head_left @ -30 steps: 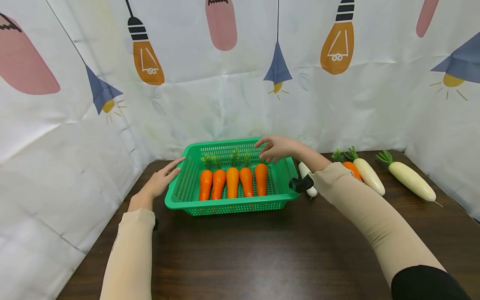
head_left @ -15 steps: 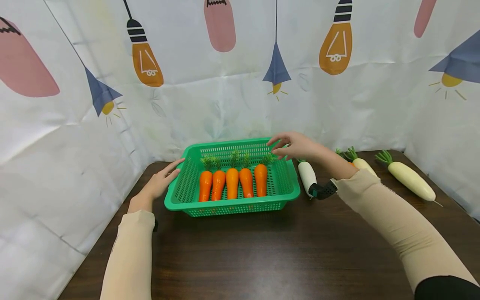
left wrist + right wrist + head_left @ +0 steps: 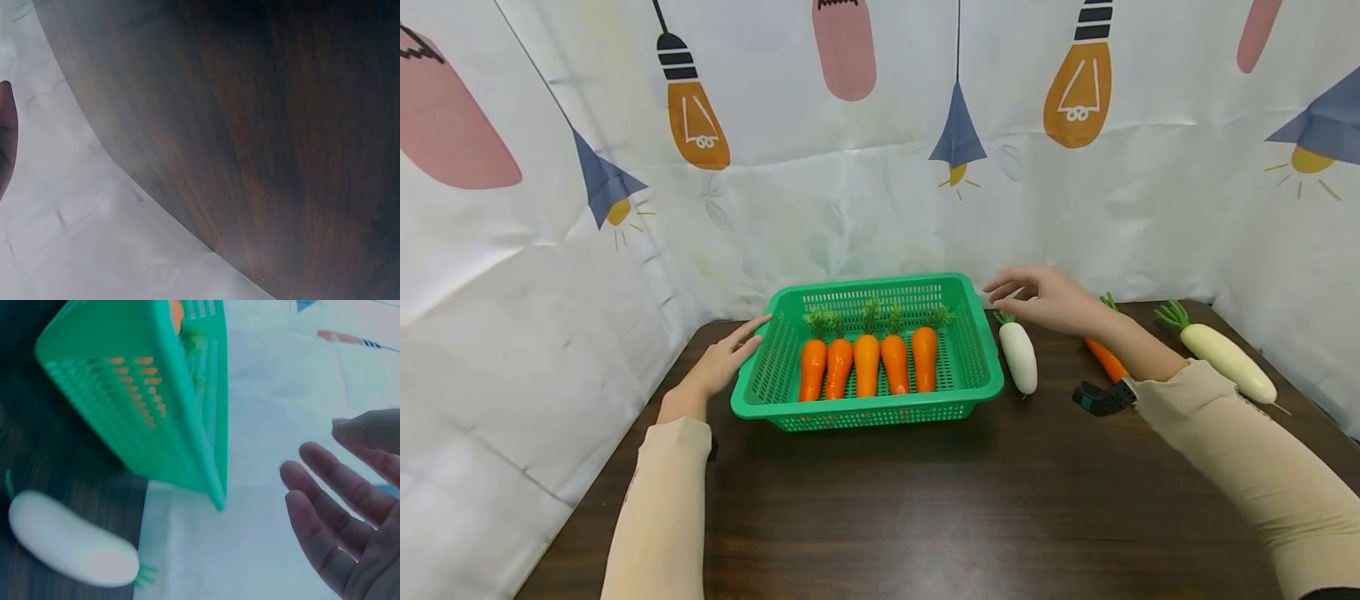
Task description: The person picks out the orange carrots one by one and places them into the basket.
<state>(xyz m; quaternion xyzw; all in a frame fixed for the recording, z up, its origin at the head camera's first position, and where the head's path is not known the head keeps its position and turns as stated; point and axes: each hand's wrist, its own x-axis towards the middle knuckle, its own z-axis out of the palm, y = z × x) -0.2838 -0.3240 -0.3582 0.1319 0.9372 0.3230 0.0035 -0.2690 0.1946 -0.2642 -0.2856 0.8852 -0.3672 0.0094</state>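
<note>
A green plastic basket (image 3: 865,408) stands at the back of the table, with several orange carrots (image 3: 867,367) lying side by side in it, leafy tops to the rear. My left hand (image 3: 722,362) rests its extended fingers on the basket's left rim. Beyond the right rim my right hand (image 3: 1041,296) hovers with relaxed, slightly bent fingers and nothing in them. Just below its fingertips a white radish (image 3: 1018,358) lies on the table beside the basket. The right wrist view shows that radish (image 3: 75,540), the basket's end wall (image 3: 119,394) and the hand's spread fingers.
Farther right on the dark wooden table (image 3: 880,508) lie another carrot (image 3: 1107,358), partly behind my right forearm, and a larger white radish (image 3: 1225,358). Green leaves of something else show behind that forearm. A white printed cloth (image 3: 880,208) hangs behind and along the left side.
My right hand has moved right, from above the rightmost carrot in the basket to beyond the rim near the white radish. The left hand stays on the rim.
</note>
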